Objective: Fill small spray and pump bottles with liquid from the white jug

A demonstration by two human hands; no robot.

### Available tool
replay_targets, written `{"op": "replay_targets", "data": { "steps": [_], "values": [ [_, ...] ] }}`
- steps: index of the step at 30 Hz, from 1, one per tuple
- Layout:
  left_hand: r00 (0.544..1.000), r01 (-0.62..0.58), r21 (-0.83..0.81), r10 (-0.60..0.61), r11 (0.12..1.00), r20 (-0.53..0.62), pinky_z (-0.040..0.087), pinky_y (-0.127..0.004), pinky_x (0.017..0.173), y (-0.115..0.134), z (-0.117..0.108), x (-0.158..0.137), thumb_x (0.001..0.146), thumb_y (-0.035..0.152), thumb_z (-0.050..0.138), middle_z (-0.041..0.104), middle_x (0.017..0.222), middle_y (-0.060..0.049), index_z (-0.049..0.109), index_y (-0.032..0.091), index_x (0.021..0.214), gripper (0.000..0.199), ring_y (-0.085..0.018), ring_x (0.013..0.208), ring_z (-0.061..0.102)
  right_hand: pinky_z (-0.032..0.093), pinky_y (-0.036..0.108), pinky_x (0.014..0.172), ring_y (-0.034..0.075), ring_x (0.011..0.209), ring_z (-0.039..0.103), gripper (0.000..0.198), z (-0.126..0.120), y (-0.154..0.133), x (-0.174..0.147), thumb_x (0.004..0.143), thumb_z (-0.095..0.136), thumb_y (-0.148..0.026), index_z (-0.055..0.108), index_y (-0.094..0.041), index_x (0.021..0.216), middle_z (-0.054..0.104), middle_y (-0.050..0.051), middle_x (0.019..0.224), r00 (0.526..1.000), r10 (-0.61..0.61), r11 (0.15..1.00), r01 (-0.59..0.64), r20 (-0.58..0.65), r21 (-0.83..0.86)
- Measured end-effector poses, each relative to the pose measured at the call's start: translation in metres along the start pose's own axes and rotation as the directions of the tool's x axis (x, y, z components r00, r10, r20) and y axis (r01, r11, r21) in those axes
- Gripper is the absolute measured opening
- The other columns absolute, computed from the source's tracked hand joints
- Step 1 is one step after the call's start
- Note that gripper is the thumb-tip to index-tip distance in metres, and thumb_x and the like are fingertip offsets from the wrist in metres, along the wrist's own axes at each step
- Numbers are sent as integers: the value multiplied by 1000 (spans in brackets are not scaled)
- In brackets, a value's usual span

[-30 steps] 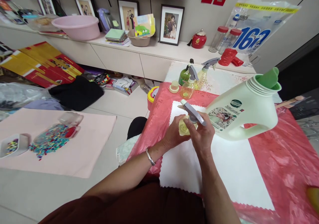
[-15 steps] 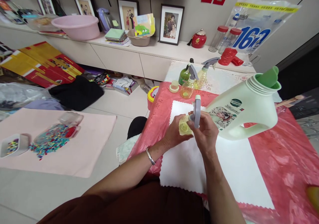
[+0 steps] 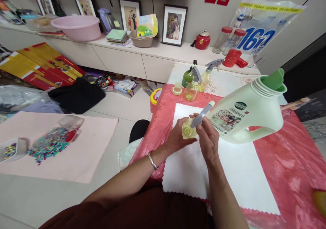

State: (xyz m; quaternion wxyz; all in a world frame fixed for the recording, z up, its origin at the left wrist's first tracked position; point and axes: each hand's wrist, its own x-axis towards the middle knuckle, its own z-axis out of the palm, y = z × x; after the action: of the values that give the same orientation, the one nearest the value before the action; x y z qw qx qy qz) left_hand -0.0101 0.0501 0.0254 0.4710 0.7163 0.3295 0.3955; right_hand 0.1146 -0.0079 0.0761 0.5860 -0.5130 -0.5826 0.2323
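Well, at the left of the frame, bright beads [image 3: 51, 147] lie on a pink mat [image 3: 94, 151]. Near the middle, the left hand [image 3: 175, 135] has its fingers wrapped around a small yellow bottle [image 3: 187, 130]. Higher up, another spray bottle [image 3: 191, 92] stands on a red sheet [image 3: 292, 157]. The right hand [image 3: 209, 139] pinches the small bottle's gray top [image 3: 201, 115]; whether it is on tight is hard to see. Farther right is a big green jug [image 3: 251, 115].

Grey wall [image 3: 196, 15], tiled floor [image 3: 51, 202]
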Motion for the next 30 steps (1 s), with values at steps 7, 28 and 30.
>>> {"op": "replay_targets", "data": {
  "steps": [7,28,30],
  "values": [
    [996,90,-29,-90,996,-14,56,-50,101,-3,1,-2,65,38,92,61,131,-12,49,23,133,81,-32,120,63,48,29,94,18,102,59,39,16,19,-4,97,72,-50,60,-17,115,60,4,109,981,47,998,-36,-187,58],
    [996,87,-21,-87,996,-15,55,-49,101,-1,1,-4,66,41,91,60,132,-11,50,23,128,77,-31,120,63,50,40,104,22,107,59,39,19,23,-14,95,75,-45,67,-16,119,59,9,115,962,167,979,-136,-217,149],
    [995,95,-28,-96,995,-21,55,-50,101,-7,2,-4,64,39,92,59,134,-12,47,23,131,83,-31,120,63,49,41,106,24,111,58,38,8,25,-13,97,71,-48,70,-15,115,61,9,111,977,164,978,-143,-135,149]
  ]
}}
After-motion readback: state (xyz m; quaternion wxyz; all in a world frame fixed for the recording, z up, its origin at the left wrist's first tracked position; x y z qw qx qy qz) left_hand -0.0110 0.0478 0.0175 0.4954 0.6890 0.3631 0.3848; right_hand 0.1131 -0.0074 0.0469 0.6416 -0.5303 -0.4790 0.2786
